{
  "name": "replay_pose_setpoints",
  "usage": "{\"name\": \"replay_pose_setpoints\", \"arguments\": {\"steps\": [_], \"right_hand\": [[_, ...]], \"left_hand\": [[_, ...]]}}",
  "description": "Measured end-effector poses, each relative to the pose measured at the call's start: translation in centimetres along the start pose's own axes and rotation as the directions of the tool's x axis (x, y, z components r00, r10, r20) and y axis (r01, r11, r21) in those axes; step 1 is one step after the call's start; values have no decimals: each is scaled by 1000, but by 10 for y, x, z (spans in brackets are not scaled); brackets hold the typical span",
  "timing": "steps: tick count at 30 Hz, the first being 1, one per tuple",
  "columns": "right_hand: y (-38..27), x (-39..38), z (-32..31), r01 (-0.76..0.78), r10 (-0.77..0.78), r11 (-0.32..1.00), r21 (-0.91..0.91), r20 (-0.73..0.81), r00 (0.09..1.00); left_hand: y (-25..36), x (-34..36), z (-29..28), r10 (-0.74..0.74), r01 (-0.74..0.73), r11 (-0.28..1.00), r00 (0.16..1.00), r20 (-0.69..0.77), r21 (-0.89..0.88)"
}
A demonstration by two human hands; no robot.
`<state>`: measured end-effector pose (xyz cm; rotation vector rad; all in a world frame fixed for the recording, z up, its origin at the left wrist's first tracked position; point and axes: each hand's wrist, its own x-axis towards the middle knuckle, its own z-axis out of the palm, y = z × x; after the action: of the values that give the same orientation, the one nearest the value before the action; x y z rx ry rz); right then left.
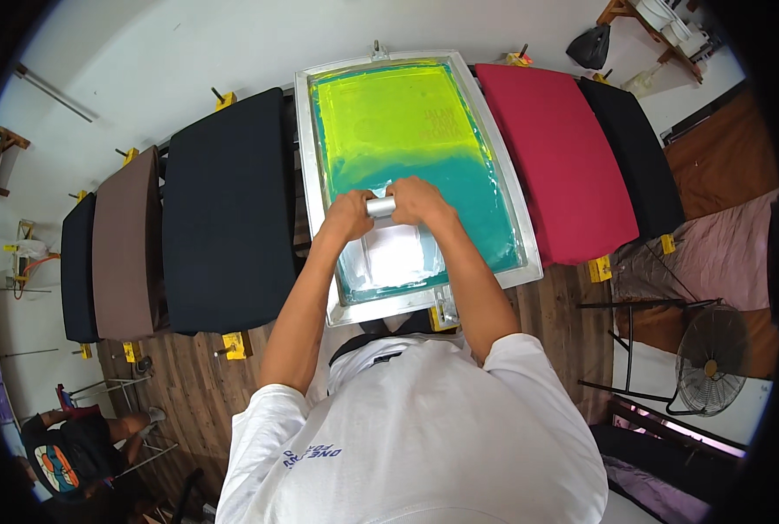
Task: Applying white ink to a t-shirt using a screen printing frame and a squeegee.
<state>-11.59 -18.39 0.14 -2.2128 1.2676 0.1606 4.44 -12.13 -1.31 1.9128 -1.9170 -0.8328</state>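
In front of me lies a screen printing frame (512, 192) with a pale metal rim. Its far half is yellow-green mesh (389, 100) with faint lettering, and its near half is coated in teal (481, 227). My left hand (351, 215) and my right hand (418, 201) are closed round the silver handle of a squeegee (380, 207), side by side above the teal area. White ink (394, 255) spreads over the mesh on the near side of the squeegee. The blade's lower edge is hidden by my hands.
Cloth-covered boards flank the frame: black (228, 210), brown (127, 244) and another black (79, 271) leftward, red (555, 162) and black (634, 157) rightward. Yellow clamps (236, 345) jut from their ends. A standing fan (711, 360) is at right; a person (79, 445) sits at lower left.
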Motion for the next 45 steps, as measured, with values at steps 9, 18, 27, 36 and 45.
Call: {"name": "replay_pose_setpoints", "arguments": {"steps": [9, 18, 27, 36, 45], "right_hand": [[2, -47, 43, 103, -111, 994, -41, -287, 951], [-6, -89, 55, 104, -109, 994, -31, -285, 952], [-13, -129, 70, 66, -68, 998, -19, -250, 966], [-13, -140, 69, 102, -111, 994, -50, -237, 965], [4, -63, 20, 129, -125, 985, -114, 49, 991]], "left_hand": [[8, -45, 35, 44, -45, 999, 980, -193, 1], [16, -83, 54, 49, -55, 998, 977, -208, -23], [28, -122, 66, 2, -13, 998, 986, -167, -62], [35, -131, 59, -44, 39, 994, 998, -52, -107], [16, -55, 10, -71, 81, 996, 961, 267, -30]]}}
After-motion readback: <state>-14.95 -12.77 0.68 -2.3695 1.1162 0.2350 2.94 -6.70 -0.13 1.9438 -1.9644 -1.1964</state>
